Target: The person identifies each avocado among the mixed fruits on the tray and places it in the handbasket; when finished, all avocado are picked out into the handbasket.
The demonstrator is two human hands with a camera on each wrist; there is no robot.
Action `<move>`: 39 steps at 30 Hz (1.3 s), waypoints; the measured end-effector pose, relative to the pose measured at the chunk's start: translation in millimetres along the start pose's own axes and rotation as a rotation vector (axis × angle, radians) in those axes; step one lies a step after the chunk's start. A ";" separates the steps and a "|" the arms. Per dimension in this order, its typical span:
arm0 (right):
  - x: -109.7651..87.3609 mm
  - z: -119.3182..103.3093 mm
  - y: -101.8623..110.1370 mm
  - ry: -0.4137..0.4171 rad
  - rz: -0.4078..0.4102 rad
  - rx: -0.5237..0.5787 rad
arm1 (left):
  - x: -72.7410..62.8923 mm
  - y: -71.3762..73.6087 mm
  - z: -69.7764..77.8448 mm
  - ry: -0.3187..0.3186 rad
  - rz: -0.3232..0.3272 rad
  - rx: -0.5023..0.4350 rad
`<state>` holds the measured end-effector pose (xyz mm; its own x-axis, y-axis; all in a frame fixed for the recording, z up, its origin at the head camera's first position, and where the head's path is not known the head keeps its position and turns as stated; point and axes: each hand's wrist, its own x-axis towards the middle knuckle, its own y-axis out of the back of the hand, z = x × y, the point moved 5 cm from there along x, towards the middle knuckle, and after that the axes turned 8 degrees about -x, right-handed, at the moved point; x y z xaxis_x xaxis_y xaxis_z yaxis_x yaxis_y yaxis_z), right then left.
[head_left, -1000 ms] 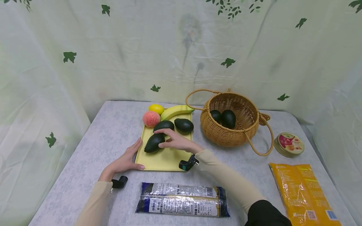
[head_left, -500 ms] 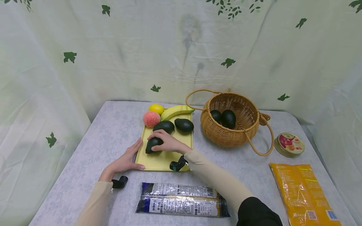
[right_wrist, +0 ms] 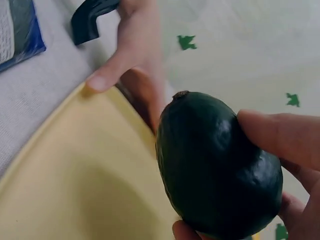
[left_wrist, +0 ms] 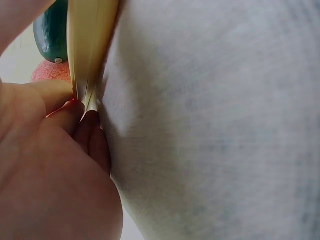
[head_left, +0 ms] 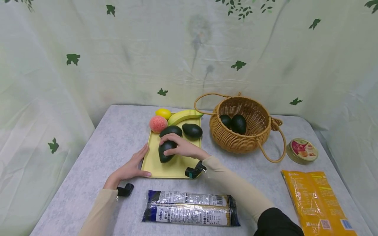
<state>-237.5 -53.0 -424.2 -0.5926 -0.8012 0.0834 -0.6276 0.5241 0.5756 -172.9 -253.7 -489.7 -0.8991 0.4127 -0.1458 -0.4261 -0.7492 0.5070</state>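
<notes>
In the head view my right hand [head_left: 184, 147] grips a dark green avocado [right_wrist: 215, 165] over the pale yellow tray [head_left: 177, 170]. The right wrist view shows thumb and fingertips on opposite sides of the fruit, its stem end facing away, with a shadow on the tray below. My left hand [head_left: 130, 168] rests at the tray's front left corner, fingers stretched along the left side and thumb on the front rim. Behind the held fruit lie two more avocados, one at the left [head_left: 172, 131] and one at the right [head_left: 192, 131].
A peach [head_left: 158, 124], a lemon [head_left: 163, 113] and a banana [head_left: 184, 116] are at the tray's back. Right of it stands a wicker basket [head_left: 233, 144] holding two avocados. Nearby are a round tin [head_left: 302, 150], an orange packet [head_left: 316, 196] and a long plastic pack [head_left: 190, 208].
My right hand first reached leftward and closed around the front avocado. Since then it has drawn back right with the avocado, which now points downward. The left hand keeps its place.
</notes>
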 end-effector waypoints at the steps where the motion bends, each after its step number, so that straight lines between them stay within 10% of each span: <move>1: -3.0 -1.4 4.5 -0.001 0.000 0.026 | 0.1 0.1 0.2 0.001 0.001 -0.001; 14: -54.7 -16.3 79.1 -0.138 0.082 0.358 | -0.3 0.8 0.2 -0.004 0.004 -0.004; 39: -168.7 17.4 218.0 -0.343 0.472 0.224 | 0.2 -0.3 -0.2 -0.006 0.001 -0.004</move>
<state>-283.1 201.5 -326.9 -0.9369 -0.3496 -0.0001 -0.3271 0.8765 0.3532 -173.0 -253.5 -490.0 -0.8989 0.4152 -0.1402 -0.4257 -0.7515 0.5041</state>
